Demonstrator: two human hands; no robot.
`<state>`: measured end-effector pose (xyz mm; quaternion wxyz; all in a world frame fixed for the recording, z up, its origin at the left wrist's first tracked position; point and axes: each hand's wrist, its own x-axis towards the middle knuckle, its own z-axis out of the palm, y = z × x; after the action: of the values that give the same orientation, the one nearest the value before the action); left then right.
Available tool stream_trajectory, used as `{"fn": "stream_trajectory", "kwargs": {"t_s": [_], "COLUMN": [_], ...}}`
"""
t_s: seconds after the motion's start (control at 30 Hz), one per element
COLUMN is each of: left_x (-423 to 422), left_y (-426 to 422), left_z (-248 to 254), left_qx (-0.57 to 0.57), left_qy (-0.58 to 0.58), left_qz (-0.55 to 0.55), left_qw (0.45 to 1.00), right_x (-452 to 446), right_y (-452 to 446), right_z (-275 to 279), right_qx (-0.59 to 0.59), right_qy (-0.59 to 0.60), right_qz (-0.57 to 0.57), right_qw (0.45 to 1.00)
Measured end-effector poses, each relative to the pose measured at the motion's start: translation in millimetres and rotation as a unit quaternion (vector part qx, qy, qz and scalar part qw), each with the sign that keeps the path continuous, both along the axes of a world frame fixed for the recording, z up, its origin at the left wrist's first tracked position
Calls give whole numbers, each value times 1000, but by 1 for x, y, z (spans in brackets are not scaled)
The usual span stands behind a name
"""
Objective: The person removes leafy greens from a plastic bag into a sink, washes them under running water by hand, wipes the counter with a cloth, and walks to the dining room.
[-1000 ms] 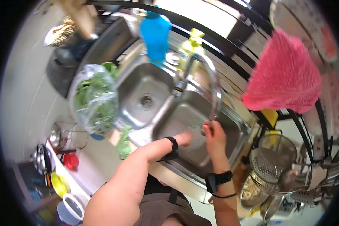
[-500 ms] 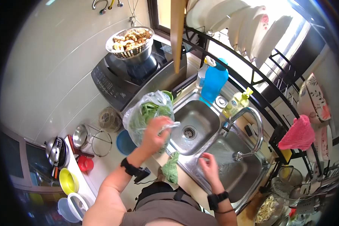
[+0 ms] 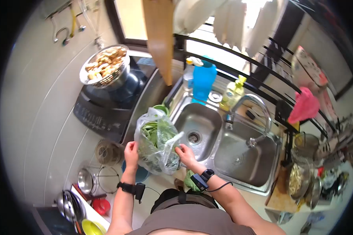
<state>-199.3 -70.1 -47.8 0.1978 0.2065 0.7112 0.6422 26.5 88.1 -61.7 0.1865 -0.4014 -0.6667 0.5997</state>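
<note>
Head view: near a tiled wall point(image 3: 43, 98), counter point(image 3: 257, 197) and steel sink point(image 3: 216, 145), left hand point(image 3: 131, 156) and right hand point(image 3: 186, 154) pinch a plastic bag of greens point(image 3: 155, 154).

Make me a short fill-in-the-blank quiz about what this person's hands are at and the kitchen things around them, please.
1. The left hand and right hand flank a bag made of see-through ____.
2. The leaves inside the bag are coloured ____.
3. The sink has ____ basins.
4. The hanging cloth at the right is coloured ____.

Missing words: plastic; green; two; pink.
</note>
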Motion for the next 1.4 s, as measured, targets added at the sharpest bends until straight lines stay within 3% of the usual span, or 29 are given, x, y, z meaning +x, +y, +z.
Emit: {"fn": "stream_trajectory", "kwargs": {"t_s": [0.1,0.23,0.27,0.33,0.4,0.47,0.53,0.63,0.77,0.8,0.83,0.87,0.93,1.0,1.07,1.13,1.2,1.23,1.27,1.3,1.33,1.4], "left_x": [22,74,85,107,131,170,195,223,245,243,239,230,200,177,166,173,185,194,205,216,224,236], "left_y": [10,25,27,34,45,59,66,73,75,75,75,74,63,51,43,45,58,71,87,100,113,140], "left_z": [64,154,159,161,149,152,147,141,156,147,135,119,78,65,62,77,96,100,102,101,86,27], "left_qx": [78,114,108,69,22,-93,-131,-193,-237,-281,-321,-322,-309,-370,-424,-416,-330,-329,-254,-176,-172,-144], "left_qy": [-186,-323,-329,-362,-362,-238,-286,-219,-151,-37,79,81,352,365,284,281,368,368,323,274,271,129], "left_qz": [-78,-165,-176,-316,-363,-499,-532,-577,-562,-543,-514,-509,-447,-420,-489,-481,-410,-416,-404,-388,-393,-452], "left_qw": [976,925,922,874,858,828,786,763,778,791,791,794,762,744,708,719,766,764,817,862,862,871], "right_x": [26,109,133,182,226,283,311,345,366,374,380,386,394,385,379,378,375,372,370,368,370,372], "right_y": [-1,-1,-4,-12,-26,-42,-70,-103,-115,-115,-113,-110,-96,-83,-79,-73,-71,-69,-67,-63,-60,-57], "right_z": [4,40,46,82,85,76,60,45,20,4,-10,-17,-6,34,38,40,29,34,40,51,53,57], "right_qx": [-5,-221,-268,-366,-359,-434,-405,-420,-336,-337,-212,-84,-113,56,27,-26,-3,34,73,32,33,-10], "right_qy": [5,133,162,173,175,163,118,114,74,76,61,48,5,-71,-47,-13,-44,-54,-67,-61,-66,-13], "right_qz": [-13,-7,-35,-123,-200,-180,-228,-238,-269,-265,-268,-267,-244,-177,-144,-99,-86,-64,-44,-37,-42,-21], "right_qw": [1000,966,949,906,895,868,878,869,900,900,938,959,963,980,988,995,995,996,994,997,996,1000]}}
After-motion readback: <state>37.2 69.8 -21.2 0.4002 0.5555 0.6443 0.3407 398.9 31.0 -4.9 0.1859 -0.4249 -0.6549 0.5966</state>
